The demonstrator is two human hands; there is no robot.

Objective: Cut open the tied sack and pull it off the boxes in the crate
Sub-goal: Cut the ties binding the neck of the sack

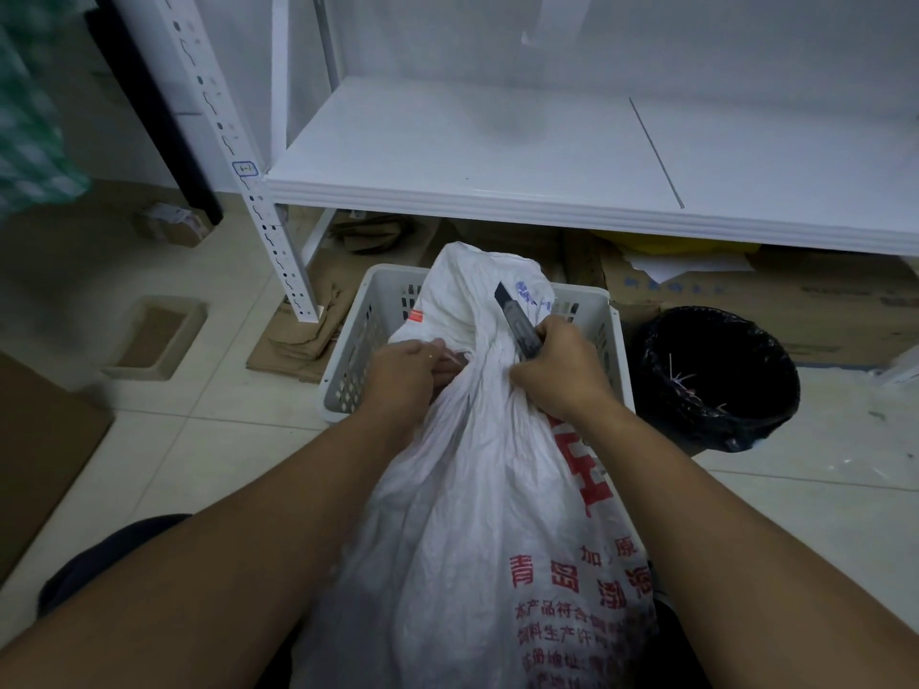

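Note:
A white woven sack (477,514) with red printed characters lies across the white perforated crate (358,340) and reaches toward me. Its neck is gathered tight at the middle, with the loose top flaring beyond. My left hand (403,372) pinches the gathered neck and its tie from the left. My right hand (559,370) grips a grey utility knife (517,318), blade end pointing up and away, while also pressing on the sack's neck from the right. The boxes are hidden inside the sack.
A black-lined waste bin (716,375) stands right of the crate. A white metal shelf (497,156) overhangs behind, its post (278,251) to the left. Flattened cardboard (303,335) lies under it, a shallow cardboard tray (154,338) on the tiled floor at left.

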